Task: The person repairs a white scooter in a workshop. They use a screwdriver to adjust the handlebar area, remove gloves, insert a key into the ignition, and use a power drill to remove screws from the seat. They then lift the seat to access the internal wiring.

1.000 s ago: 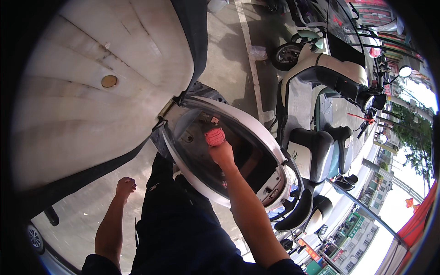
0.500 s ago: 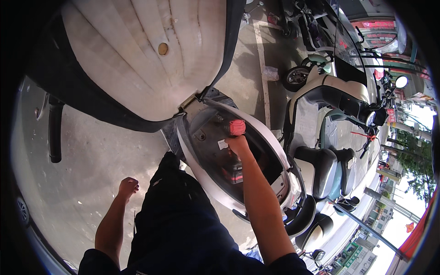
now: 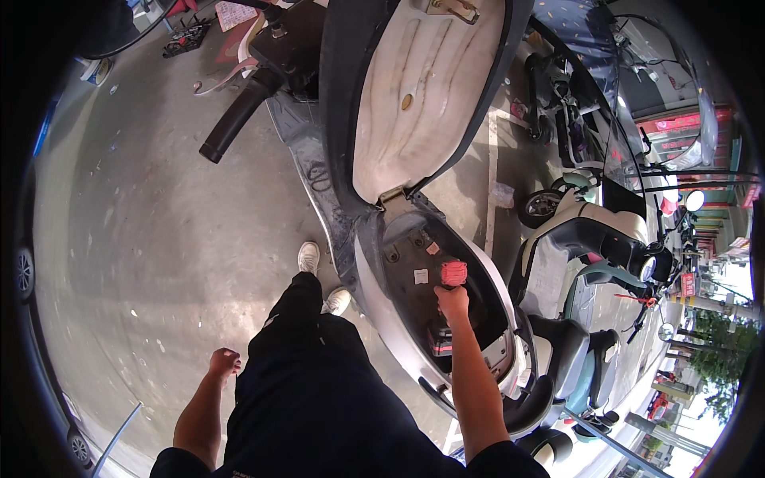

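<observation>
My right hand (image 3: 453, 303) reaches into the open under-seat bin (image 3: 402, 307) of a scooter. It is closed round the grip of a cordless power tool (image 3: 453, 273) with a red rounded body; a dark battery base with a red stripe shows below the hand. A small white label (image 3: 421, 276) lies in the bin beside the tool. The raised seat (image 3: 426, 103) stands beyond on its hinge, its pale underside towards me. My left hand (image 3: 225, 362) hangs over the pavement at my left, fingers curled; whether anything is inside them is hidden.
The scooter's handlebar grip (image 3: 233, 126) juts out at the upper left. Parked scooters (image 3: 586, 223) crowd the right side. My shoes (image 3: 309, 256) stand on concrete beside the scooter body. A dark toolbox-like item (image 3: 188, 37) lies on the ground far left.
My view has shifted, so the seat looks smaller and the handlebar, scooter front and my shoes now show. My right hand still grips the power tool in the bin; my left stays curled.
</observation>
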{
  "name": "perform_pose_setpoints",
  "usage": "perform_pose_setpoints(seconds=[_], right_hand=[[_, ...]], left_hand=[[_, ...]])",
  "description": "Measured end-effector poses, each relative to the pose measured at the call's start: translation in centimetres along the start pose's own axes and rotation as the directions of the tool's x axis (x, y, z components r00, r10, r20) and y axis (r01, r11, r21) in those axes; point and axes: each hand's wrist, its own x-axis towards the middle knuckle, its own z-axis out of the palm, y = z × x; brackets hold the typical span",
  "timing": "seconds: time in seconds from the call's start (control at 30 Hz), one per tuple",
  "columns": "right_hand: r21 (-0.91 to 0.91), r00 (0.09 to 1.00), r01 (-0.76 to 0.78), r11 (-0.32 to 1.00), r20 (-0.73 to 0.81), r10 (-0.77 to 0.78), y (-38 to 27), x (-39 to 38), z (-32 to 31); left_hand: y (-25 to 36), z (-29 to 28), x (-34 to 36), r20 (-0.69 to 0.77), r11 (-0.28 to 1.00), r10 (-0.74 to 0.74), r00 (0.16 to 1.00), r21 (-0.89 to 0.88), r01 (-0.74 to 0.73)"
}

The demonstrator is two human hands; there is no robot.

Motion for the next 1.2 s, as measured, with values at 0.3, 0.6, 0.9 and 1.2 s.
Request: perform_pose_setpoints(seconds=[0.3, 0.6, 0.9, 1.2], right_hand=[[-0.156, 0.864, 0.378, 0.913, 0.413, -0.288, -8.8, -18.6, 0.2], [-0.17, 0.769, 0.55, 0.818, 0.486, -0.416, -17.7, -13.0, 24.1], [-0.227, 0.828, 0.488, 0.843, -0.185, -0.529, -24.9, 3.1, 37.6], [-0.256, 0.888, 0.377, 0.89, -0.173, -0.426, -18.3, 10.6, 39.1]], left_hand=[[0.1, -1.9, 3.0, 0.143, 0.999, -0.023, 0.989, -0.039, 0.029], [7.1, -15.0, 3.6, 0.017, 0.984, 0.109, 0.994, -0.14, -0.106], [-4.5, -33.3, -1.9, -0.074, 0.964, 0.002, 0.997, 0.265, 0.018], [9.2, -21.2, -5.9, -0.186, 0.883, -0.093, 0.978, 0.439, 0.167]])
